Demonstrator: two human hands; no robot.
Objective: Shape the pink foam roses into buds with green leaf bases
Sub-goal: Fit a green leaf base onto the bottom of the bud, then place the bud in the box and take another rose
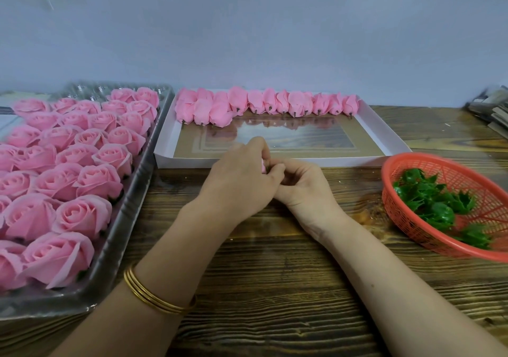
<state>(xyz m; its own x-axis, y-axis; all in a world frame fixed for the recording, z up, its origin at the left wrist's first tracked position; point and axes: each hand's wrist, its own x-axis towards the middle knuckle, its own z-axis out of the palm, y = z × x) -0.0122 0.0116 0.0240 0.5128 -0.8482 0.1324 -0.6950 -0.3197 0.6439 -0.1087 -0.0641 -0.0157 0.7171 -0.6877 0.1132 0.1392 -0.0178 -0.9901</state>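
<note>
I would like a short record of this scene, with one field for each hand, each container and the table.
Left hand: grips a mostly hidden pink foam rose
Right hand: fingers curled against the same rose; grip hidden
Clear plastic tray: left, holds rows of open pink roses
White shallow cardboard box: centre, shaped pink buds along its far edge
Red plastic mesh basket: right, holds green plastic leaf bases
Brown wooden table: bears all of it

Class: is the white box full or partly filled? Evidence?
Partly filled: buds line only the far side of the box; the rest is bare.
</note>
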